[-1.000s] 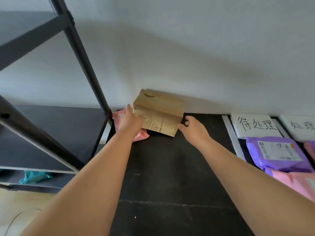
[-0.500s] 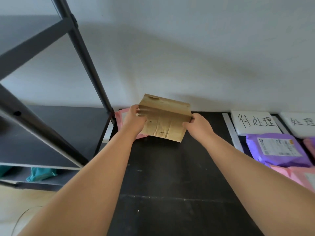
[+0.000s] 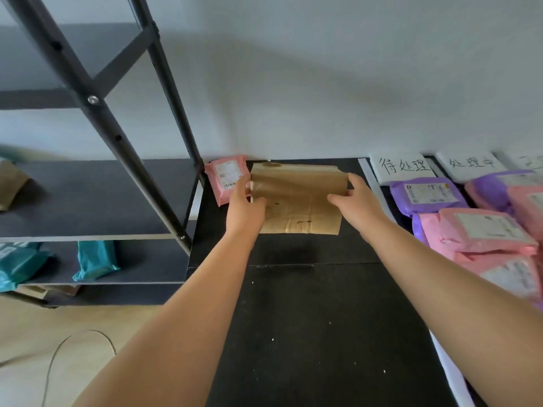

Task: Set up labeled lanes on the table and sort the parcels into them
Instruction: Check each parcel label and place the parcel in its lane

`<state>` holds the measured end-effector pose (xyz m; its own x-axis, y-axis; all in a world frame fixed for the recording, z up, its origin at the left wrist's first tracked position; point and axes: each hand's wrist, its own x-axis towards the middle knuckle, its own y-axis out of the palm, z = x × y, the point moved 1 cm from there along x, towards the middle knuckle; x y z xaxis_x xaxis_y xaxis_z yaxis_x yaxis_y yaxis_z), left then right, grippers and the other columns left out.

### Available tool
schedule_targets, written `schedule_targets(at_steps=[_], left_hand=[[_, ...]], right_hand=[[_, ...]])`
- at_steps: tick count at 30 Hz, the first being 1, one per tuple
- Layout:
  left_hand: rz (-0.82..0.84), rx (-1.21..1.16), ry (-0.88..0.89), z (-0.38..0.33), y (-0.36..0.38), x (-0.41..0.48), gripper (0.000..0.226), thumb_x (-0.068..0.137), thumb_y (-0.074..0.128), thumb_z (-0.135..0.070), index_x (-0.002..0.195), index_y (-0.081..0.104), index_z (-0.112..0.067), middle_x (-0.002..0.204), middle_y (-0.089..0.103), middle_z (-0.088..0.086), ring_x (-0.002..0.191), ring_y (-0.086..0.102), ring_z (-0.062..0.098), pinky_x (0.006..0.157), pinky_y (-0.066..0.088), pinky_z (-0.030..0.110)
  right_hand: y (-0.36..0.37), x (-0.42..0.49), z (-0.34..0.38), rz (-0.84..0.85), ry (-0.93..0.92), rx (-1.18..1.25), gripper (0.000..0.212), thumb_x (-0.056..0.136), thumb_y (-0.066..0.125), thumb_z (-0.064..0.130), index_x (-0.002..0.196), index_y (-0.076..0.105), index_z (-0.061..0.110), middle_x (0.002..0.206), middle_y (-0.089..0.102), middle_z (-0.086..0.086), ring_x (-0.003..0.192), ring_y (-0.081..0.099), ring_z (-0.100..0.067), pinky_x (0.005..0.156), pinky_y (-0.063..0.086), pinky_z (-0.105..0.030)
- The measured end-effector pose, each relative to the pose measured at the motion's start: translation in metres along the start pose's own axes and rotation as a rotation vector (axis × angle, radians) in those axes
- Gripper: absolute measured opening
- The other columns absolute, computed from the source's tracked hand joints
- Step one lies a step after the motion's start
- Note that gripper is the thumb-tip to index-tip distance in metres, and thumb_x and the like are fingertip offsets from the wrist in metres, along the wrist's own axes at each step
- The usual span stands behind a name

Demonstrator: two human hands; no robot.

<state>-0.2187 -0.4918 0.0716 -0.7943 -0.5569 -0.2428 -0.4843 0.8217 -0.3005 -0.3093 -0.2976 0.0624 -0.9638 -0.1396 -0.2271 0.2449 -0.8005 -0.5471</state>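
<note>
A flat brown cardboard parcel is held over the far part of the black table. My left hand grips its left edge and my right hand grips its right edge, thumbs on top. Behind its left corner a small pink parcel lies against the wall. To the right, white label cards with handwritten characters head lanes split by a white strip. A purple parcel and pink parcels lie in those lanes.
A black metal shelf rack stands left of the table, its leg close to the pink parcel. Teal parcels sit on its lower shelf and a brown one on the middle shelf. A cable lies on the wooden floor.
Both hands closed on the cardboard parcel and lifted it away from the wall towards me. The pink parcel it leaned on is now uncovered.
</note>
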Motion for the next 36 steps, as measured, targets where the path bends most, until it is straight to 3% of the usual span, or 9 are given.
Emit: schedule_targets(at_steps=[5,8,11,14,16,21,27,32,36], left_hand=[[0.013,-0.062,-0.020,0.023,-0.002,-0.050,0.066,0.096,0.052,-0.007,0.150,0.031,-0.039,0.144,0.046,-0.002,0.098,0.053,0.006,0.060,0.040,0.017],[0.005,-0.028,-0.067,0.039,-0.002,-0.073,0.071,0.096,0.056,-0.011,0.150,0.026,-0.044,0.144,0.043,-0.002,0.102,0.045,0.008,0.064,0.042,0.020],[-0.010,0.047,-0.096,0.056,0.000,-0.099,0.074,0.095,0.060,-0.014,0.152,0.023,-0.044,0.144,0.040,-0.002,0.101,0.044,0.009,0.070,0.043,0.024],[-0.029,0.111,-0.127,0.074,0.002,-0.119,0.072,0.095,0.060,-0.016,0.152,0.024,-0.041,0.141,0.046,-0.003,0.103,0.047,0.010,0.070,0.044,0.024],[-0.057,0.140,-0.164,0.085,0.004,-0.132,0.067,0.095,0.059,-0.015,0.152,0.029,-0.033,0.139,0.051,-0.004,0.102,0.052,0.011,0.062,0.041,0.022],[-0.116,0.205,-0.265,0.110,0.016,-0.156,0.044,0.093,0.058,-0.012,0.135,0.048,-0.020,0.126,0.060,-0.003,0.093,0.052,0.012,0.075,0.041,0.028],[-0.036,0.266,-0.209,0.130,0.030,-0.175,0.050,0.090,0.055,-0.005,0.136,0.051,-0.023,0.127,0.060,-0.005,0.102,0.056,0.010,0.060,0.037,0.015],[-0.072,0.228,-0.193,0.138,0.032,-0.199,0.056,0.092,0.061,-0.019,0.144,0.041,-0.023,0.137,0.051,-0.007,0.108,0.049,0.005,0.081,0.038,0.020],[-0.086,0.139,-0.275,0.148,0.035,-0.220,0.069,0.089,0.067,-0.028,0.149,0.035,-0.022,0.144,0.047,-0.007,0.127,0.050,0.014,0.090,0.038,0.024]], right_hand=[[-0.003,-0.054,-0.021,-0.017,0.028,-0.014,0.069,0.097,0.060,0.024,0.154,0.022,0.035,0.137,0.054,-0.001,0.111,0.057,-0.021,0.074,0.046,-0.025],[-0.003,-0.087,-0.030,-0.022,0.049,-0.036,0.071,0.099,0.057,0.024,0.157,0.016,0.034,0.148,0.044,-0.003,0.126,0.051,-0.025,0.086,0.043,-0.029],[-0.002,-0.117,-0.039,-0.048,0.039,-0.113,0.075,0.098,0.060,0.026,0.157,0.014,0.033,0.151,0.038,-0.004,0.129,0.049,-0.026,0.086,0.044,-0.031],[-0.002,-0.139,-0.056,-0.083,0.049,-0.193,0.077,0.096,0.064,0.026,0.157,0.017,0.028,0.149,0.044,-0.005,0.129,0.051,-0.026,0.093,0.048,-0.035],[0.000,-0.148,-0.070,-0.083,0.111,-0.172,0.073,0.095,0.064,0.024,0.155,0.021,0.025,0.143,0.050,-0.005,0.124,0.055,-0.025,0.085,0.047,-0.033],[0.004,-0.162,-0.105,0.020,0.173,-0.207,0.055,0.097,0.062,0.022,0.145,0.036,0.021,0.136,0.055,-0.003,0.110,0.058,-0.019,0.071,0.043,-0.026],[0.005,-0.173,-0.133,0.105,0.180,-0.224,0.066,0.097,0.059,0.015,0.155,0.028,0.024,0.151,0.042,-0.003,0.134,0.048,-0.025,0.101,0.047,-0.039],[-0.001,-0.184,-0.148,0.113,0.180,-0.144,0.072,0.096,0.064,0.020,0.156,0.024,0.024,0.152,0.043,-0.003,0.136,0.047,-0.025,0.104,0.046,-0.041],[-0.004,-0.197,-0.159,0.108,0.227,-0.065,0.067,0.094,0.066,0.031,0.151,0.032,0.020,0.145,0.050,-0.002,0.125,0.054,-0.020,0.092,0.046,-0.031]])
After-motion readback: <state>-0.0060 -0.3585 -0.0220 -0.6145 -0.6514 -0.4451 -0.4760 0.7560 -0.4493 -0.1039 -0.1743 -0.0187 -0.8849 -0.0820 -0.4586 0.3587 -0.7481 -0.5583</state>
